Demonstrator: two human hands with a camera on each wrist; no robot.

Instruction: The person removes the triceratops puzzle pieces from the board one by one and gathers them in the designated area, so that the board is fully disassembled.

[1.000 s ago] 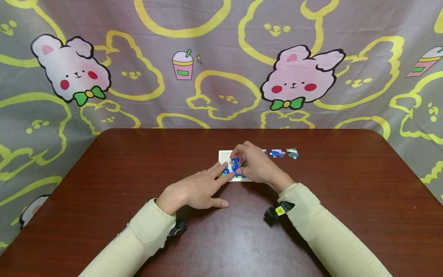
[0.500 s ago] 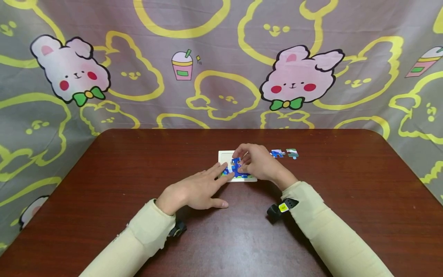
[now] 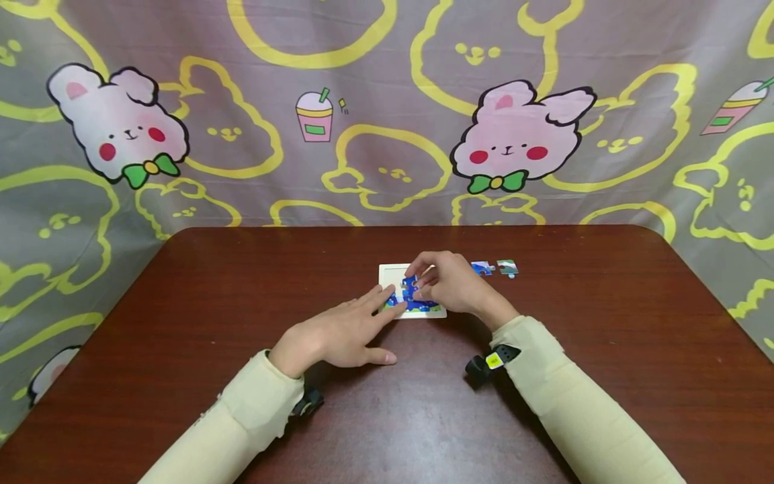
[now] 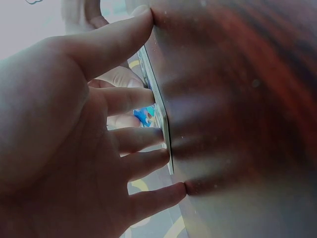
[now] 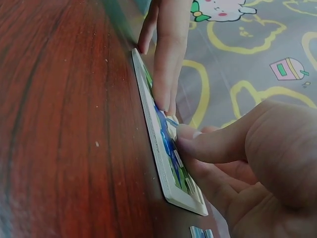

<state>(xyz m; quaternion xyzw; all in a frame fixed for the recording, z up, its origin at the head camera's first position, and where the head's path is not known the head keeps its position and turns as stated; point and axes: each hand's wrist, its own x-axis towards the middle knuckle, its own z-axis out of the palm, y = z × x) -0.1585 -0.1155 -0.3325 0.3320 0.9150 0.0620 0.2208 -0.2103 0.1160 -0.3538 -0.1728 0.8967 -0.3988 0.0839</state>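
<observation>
A small jigsaw puzzle tray [image 3: 383, 270] with a white rim lies on the table, partly filled with blue and green pieces. My left hand [image 3: 338, 336] is spread flat, its fingertips resting on the tray's left side and front edge. Over the tray, my right hand [image 3: 456, 286] pinches a blue puzzle piece [image 3: 409, 282] between thumb and fingers. From the right wrist view, that hand's thumb [image 5: 190, 141] is close over the tray, with the piece's thin edge [image 5: 172, 122] slightly tilted. The right hand hides the tray's upper right part.
Two loose puzzle pieces lie right of the tray, a blue one [image 3: 482, 268] and a green one [image 3: 507, 267]. Another loose piece [image 5: 200, 232] shows near the tray's corner in the right wrist view. A patterned curtain [image 3: 387, 101] hangs behind the brown table [image 3: 242, 269].
My right hand has shifted slightly right and down, uncovering more of the tray's lower right corner and covering a loose piece behind it. The left hand stays in place.
</observation>
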